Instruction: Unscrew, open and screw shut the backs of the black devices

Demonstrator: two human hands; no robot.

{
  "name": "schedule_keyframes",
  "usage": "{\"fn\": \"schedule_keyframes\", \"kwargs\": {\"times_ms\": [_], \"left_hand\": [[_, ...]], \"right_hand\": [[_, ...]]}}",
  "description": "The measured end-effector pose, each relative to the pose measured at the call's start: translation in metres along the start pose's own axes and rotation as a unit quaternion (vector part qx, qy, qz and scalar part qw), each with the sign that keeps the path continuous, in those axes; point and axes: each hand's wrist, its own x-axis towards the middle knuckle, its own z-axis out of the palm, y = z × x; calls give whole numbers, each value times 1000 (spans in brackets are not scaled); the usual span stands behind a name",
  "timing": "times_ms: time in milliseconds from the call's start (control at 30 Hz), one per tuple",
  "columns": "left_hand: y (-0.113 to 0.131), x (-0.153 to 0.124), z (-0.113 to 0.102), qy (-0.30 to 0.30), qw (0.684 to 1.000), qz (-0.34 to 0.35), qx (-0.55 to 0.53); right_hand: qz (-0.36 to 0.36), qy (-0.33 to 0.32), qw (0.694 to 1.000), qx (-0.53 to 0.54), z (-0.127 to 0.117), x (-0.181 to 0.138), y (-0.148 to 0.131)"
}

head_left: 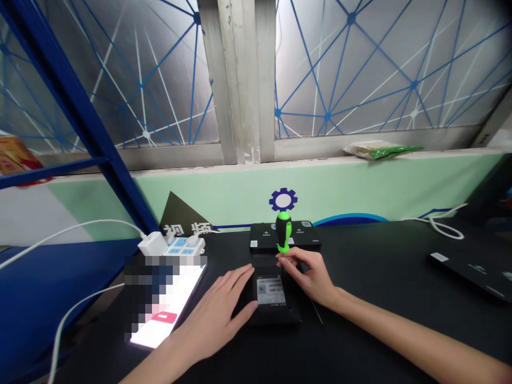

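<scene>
A black device [294, 313] with a white printed label [271, 290] lies on the dark table in front of me. My left hand [224, 304] rests along its left side, fingers stretched out and thumb touching its edge. Above the device's far right corner stands a green-and-black screwdriver [284, 233], handle up. My right hand [310, 272] pinches it just below the handle; its tip is hidden by my fingers. A thin metal rod [317, 311] lies to the right of the device, partly under my right hand.
Two black boxes [262, 238] stand by the wall. At left are a phone or tablet with a lit screen [172, 309] and a power strip [186, 246] with plugs and white cables. Another black device [468, 273] lies at right. A blue frame [86, 101] rises at left.
</scene>
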Motion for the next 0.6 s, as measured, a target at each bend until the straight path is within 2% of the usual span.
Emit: {"fn": "schedule_keyframes", "kwargs": {"times_ms": [333,600], "left_hand": [[1,0,0,-4,1000,-6,2],[-2,-2,0,10,1000,8,6]], "right_hand": [[3,15,1000,9,2,-1,2],[19,-2,1000,14,2,-1,3]]}}
